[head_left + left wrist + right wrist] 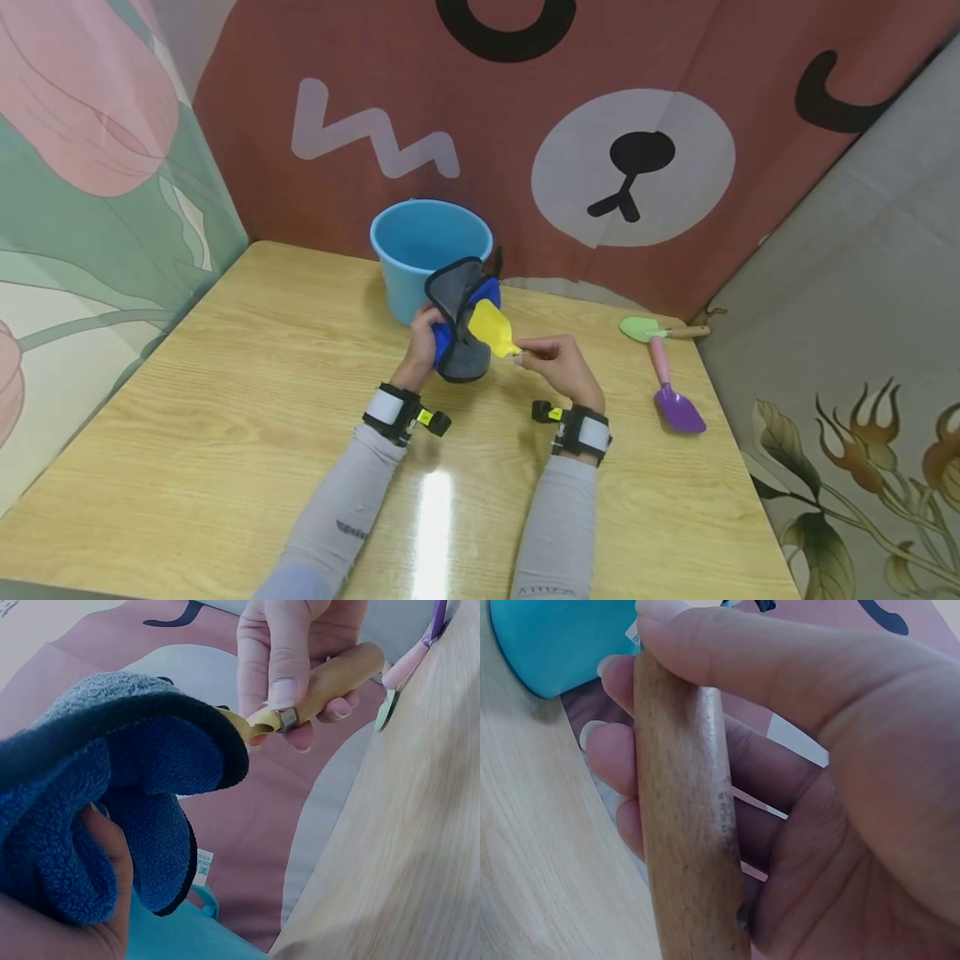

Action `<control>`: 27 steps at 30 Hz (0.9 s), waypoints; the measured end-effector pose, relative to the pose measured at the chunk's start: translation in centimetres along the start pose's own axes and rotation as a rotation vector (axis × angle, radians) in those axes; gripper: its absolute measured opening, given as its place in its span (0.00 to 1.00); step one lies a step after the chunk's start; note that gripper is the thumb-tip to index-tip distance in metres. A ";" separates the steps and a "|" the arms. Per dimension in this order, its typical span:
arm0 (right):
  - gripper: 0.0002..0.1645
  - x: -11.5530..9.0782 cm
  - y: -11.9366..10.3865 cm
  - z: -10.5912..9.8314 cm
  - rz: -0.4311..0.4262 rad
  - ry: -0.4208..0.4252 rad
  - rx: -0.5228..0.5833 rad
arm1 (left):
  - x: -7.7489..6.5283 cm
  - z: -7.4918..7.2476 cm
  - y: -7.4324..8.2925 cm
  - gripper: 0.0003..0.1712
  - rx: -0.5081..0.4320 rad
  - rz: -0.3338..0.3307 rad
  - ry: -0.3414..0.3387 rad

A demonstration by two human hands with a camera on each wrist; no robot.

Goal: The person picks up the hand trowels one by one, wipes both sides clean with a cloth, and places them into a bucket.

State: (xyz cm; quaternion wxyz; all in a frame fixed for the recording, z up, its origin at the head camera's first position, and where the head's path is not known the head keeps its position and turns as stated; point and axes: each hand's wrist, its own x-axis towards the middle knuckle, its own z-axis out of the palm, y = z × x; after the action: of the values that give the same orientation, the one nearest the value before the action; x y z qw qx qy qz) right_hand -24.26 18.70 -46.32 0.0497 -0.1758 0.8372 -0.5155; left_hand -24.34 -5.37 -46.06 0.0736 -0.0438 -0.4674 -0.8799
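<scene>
My left hand (pixel 422 343) grips a cloth (pixel 462 360), grey on one side and blue on the other, with black edging. In my right hand (pixel 564 368) is a small toy trowel with a yellow blade (pixel 491 327), pinched near the neck. Its wooden handle (pixel 684 810) runs back along the palm, thumb on top and fingers curled beneath. The yellow blade lies against the grey side of the cloth. Seen from the left wrist, the cloth's blue side (pixel 161 754) faces the camera and hides most of the blade.
A light-blue bucket (pixel 401 287) stands just behind the cloth, near the back wall. At the table's right side lie a green trowel (pixel 639 329) with a wooden handle and a purple trowel (pixel 681 410) with a pink handle, their handles meeting. Printed curtains border the wooden table (pixel 247 400).
</scene>
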 end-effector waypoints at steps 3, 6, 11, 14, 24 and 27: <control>0.17 0.0 0.1 0.0 0.000 -0.006 0.005 | -0.1 0.0 0.2 0.07 0.000 0.001 0.001; 0.16 0.0 0.2 0.0 0.004 -0.011 0.015 | -0.1 -0.1 0.3 0.07 0.004 -0.001 -0.001; 0.16 0.1 0.7 -0.1 0.016 -0.013 0.011 | 0.2 -0.4 0.6 0.08 -0.013 0.023 0.009; 0.15 0.1 0.9 -0.2 0.027 -0.009 0.002 | 0.3 -0.6 0.8 0.07 -0.026 0.050 0.006; 0.16 -0.6 0.6 -0.6 0.035 0.080 -0.036 | 0.5 -0.8 2.8 0.13 -0.096 0.180 -0.009; 0.17 -0.7 -1.0 -0.6 0.028 0.144 0.020 | 0.2 -1.0 4.2 0.13 -0.109 0.219 -0.042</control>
State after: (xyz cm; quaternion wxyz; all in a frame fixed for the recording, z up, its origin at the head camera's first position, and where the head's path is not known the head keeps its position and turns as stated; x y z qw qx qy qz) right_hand -23.49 19.09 -45.26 -0.0020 -0.1261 0.8357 -0.5345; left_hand -23.84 -8.52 -43.13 0.1568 -0.1169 -0.4129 -0.8895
